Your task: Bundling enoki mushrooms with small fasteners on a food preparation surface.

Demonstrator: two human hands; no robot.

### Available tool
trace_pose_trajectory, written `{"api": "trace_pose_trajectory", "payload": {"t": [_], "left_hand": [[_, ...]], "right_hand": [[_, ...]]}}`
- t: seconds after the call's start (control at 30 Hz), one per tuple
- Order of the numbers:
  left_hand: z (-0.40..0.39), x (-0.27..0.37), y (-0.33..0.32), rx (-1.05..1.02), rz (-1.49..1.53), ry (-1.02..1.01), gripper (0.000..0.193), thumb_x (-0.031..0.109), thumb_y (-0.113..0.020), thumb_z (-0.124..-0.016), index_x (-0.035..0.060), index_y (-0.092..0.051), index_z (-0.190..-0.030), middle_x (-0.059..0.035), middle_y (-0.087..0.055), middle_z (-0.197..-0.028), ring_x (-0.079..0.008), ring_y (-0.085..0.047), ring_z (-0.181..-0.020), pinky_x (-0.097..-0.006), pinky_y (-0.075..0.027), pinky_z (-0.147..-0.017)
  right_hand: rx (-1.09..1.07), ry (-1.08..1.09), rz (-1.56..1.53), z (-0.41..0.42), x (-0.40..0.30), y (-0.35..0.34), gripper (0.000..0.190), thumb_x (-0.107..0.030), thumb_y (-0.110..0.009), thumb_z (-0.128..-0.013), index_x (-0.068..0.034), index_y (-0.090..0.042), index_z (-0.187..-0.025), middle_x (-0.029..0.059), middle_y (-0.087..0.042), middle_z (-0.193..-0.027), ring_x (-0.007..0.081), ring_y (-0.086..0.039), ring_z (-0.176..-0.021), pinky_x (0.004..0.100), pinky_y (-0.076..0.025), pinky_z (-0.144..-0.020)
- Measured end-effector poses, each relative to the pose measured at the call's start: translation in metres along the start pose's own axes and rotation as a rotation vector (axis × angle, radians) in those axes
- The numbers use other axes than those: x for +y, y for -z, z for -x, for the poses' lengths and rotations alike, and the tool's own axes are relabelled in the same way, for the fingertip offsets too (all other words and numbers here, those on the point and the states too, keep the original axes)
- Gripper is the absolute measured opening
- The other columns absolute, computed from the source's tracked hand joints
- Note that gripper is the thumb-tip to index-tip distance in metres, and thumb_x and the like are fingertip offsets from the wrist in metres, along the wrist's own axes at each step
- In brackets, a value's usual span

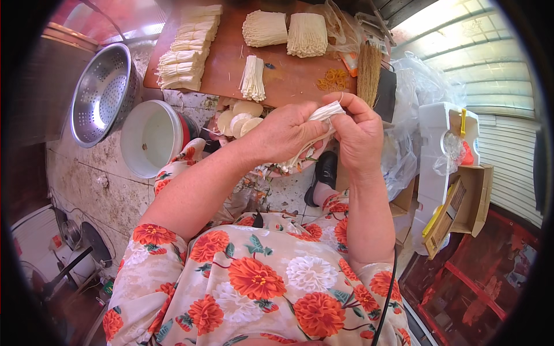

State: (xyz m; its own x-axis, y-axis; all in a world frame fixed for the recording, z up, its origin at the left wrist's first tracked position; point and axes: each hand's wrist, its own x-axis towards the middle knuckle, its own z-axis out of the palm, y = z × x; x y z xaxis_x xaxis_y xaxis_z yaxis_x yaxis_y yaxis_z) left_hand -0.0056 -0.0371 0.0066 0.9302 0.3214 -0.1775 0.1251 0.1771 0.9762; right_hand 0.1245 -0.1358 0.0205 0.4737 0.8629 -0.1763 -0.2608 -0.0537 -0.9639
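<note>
Between my two hands is a small bundle of white enoki mushrooms [325,111], its stem end pointing up and right. My left hand [285,129] wraps around the bundle, and the mushroom heads hang out below the palm. At the stem end, the thumb and fingers of my right hand [359,134] pinch the bundle. A thin pale strand shows by the right index finger; whether it is a rubber band I cannot tell. Ahead on the brown board [294,80] lie a loose enoki bundle [252,78] and a heap of yellow rubber bands [333,79].
Stacked enoki bundles [186,52] line the board's left side; two big enoki blocks [265,28] lie at the back. Cut pale root discs [239,119] and trimmings sit under my hands. A white bucket [151,138], steel colander [101,95], straw brush [368,71] and foam box [435,173] stand around.
</note>
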Motion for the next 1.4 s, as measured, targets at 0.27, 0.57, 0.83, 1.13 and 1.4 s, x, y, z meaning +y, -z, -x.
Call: {"api": "trace_pose_trajectory", "payload": {"t": [0.27, 0.57, 0.83, 1.13, 1.4], "left_hand": [[-0.002, -0.004, -0.001, 0.122, -0.165, -0.069, 0.020, 0.020, -0.050, -0.092, -0.0001, -0.055, -0.089, -0.0096, -0.060, -0.072, -0.0236, -0.060, -0.067, -0.0365, -0.046, -0.062], [-0.002, -0.008, 0.001, 0.246, -0.760, -0.153, 0.024, 0.017, -0.054, -0.091, 0.0002, -0.051, -0.109, -0.0213, -0.060, -0.086, -0.0408, -0.059, -0.080, -0.0435, -0.047, -0.069], [0.003, 0.002, 0.023, 0.038, -0.728, -0.214, 0.037, 0.024, -0.065, -0.085, -0.0019, -0.055, -0.110, -0.0183, -0.060, -0.101, -0.0323, -0.058, -0.099, -0.0388, -0.046, -0.084], [0.007, -0.002, 0.011, -0.306, 0.282, 0.179, 0.035, 0.021, -0.071, -0.085, 0.0045, -0.057, -0.113, -0.0034, -0.063, -0.089, -0.0109, -0.062, -0.075, -0.0241, -0.051, -0.069], [0.009, 0.006, 0.000, -0.102, 0.277, 0.268, 0.020, 0.023, -0.062, -0.091, 0.0034, -0.059, -0.096, 0.0018, -0.049, -0.063, -0.0077, -0.049, -0.050, -0.0246, -0.045, -0.048]], "right_hand": [[0.013, -0.078, -0.046, -0.003, -0.005, -0.003, 0.024, 0.001, -0.054, -0.081, 0.002, -0.063, -0.103, 0.0041, -0.064, -0.091, 0.0069, -0.058, -0.077, 0.0202, -0.047, -0.065], [0.067, -0.122, 0.094, -0.005, 0.010, -0.003, 0.027, -0.013, -0.073, -0.082, -0.001, -0.063, -0.104, -0.0023, -0.061, -0.082, 0.0020, -0.049, -0.066, 0.0174, -0.038, -0.055], [-0.051, -0.103, 0.194, -0.002, 0.002, 0.008, 0.020, -0.010, -0.071, -0.083, -0.002, -0.064, -0.099, -0.0038, -0.060, -0.080, 0.0013, -0.049, -0.063, 0.0174, -0.038, -0.052], [-0.290, -0.059, 0.092, 0.005, -0.011, 0.008, 0.021, -0.008, -0.071, -0.082, 0.000, -0.063, -0.100, 0.0007, -0.063, -0.085, 0.0063, -0.057, -0.074, 0.0204, -0.046, -0.062], [-0.128, -0.087, 0.080, -0.001, -0.006, 0.009, 0.022, -0.007, -0.071, -0.082, 0.000, -0.065, -0.101, 0.0028, -0.065, -0.085, 0.0071, -0.059, -0.074, 0.0209, -0.047, -0.062]]}}
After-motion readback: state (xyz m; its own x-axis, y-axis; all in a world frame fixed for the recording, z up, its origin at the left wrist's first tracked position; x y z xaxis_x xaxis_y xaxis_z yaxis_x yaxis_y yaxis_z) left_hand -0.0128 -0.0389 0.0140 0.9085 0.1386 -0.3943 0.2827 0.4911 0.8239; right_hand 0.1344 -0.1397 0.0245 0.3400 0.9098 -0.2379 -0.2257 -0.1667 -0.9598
